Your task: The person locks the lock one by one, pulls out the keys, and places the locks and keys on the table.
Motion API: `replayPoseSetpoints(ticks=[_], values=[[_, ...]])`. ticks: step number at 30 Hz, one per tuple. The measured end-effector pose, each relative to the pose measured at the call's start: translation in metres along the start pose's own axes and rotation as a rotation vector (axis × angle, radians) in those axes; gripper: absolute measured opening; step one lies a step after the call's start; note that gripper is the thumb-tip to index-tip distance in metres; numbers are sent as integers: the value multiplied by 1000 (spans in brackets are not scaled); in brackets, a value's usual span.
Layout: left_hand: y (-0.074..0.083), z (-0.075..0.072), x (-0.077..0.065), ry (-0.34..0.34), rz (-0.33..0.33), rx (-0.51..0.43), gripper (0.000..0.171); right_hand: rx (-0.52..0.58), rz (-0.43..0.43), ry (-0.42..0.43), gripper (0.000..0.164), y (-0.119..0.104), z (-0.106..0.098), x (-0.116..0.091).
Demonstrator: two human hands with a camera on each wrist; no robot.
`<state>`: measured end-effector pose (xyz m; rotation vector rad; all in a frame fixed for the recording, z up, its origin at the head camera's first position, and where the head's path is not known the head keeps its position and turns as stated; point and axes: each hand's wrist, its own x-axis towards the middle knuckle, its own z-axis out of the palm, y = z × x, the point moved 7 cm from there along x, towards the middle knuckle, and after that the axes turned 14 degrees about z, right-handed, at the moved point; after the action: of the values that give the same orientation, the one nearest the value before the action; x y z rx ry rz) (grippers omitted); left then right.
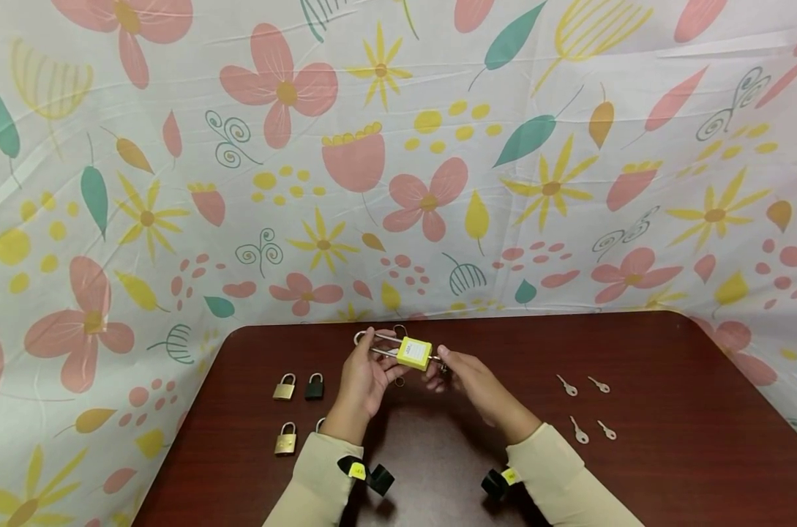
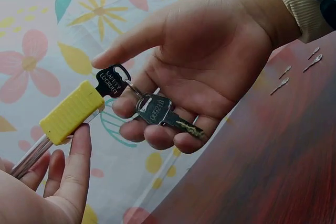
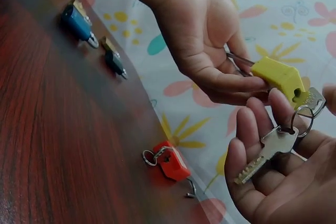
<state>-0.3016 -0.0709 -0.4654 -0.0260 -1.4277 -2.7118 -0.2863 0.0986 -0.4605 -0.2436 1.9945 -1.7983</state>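
A yellow safety padlock (image 1: 414, 353) with a long metal shackle is held above the table in my left hand (image 1: 365, 377), whose thumb and fingers grip it around the shackle and body. My right hand (image 1: 480, 384) pinches a key (image 2: 111, 80) at the keyhole end of the lock; the key's blade is inside. A second key (image 3: 270, 148) hangs from the same ring and lies across the right fingers. Below the hands, a red padlock (image 3: 172, 161) with a ring attached rests on the table, mostly hidden in the head view.
Left on the dark wooden table (image 1: 431, 454) are two brass padlocks (image 1: 285, 439), a black padlock (image 1: 315, 386) and a blue padlock (image 3: 79, 22), partly behind my sleeve in the head view. Several small keys (image 1: 581, 432) lie right. A flowered cloth (image 1: 431, 271) hangs behind.
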Motion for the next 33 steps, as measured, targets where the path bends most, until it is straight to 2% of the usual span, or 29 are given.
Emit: replayPoseSetpoints(ticks=[4, 12, 17, 25, 33], values=[[-1, 0, 1, -8, 2, 8, 43, 16, -1, -29, 60, 0, 1, 0], [-2, -1, 1, -11, 6, 10, 43, 35, 29, -24, 42, 1, -1, -1], [-2, -1, 1, -17, 10, 16, 43, 21, 39, -12, 37, 1, -1, -1], [-2, -3, 1, -8, 12, 49, 43, -42, 9, 27, 33, 0, -2, 0], [-4, -1, 1, -32, 13, 50, 36, 1, 5, 2, 19, 2, 1, 0]])
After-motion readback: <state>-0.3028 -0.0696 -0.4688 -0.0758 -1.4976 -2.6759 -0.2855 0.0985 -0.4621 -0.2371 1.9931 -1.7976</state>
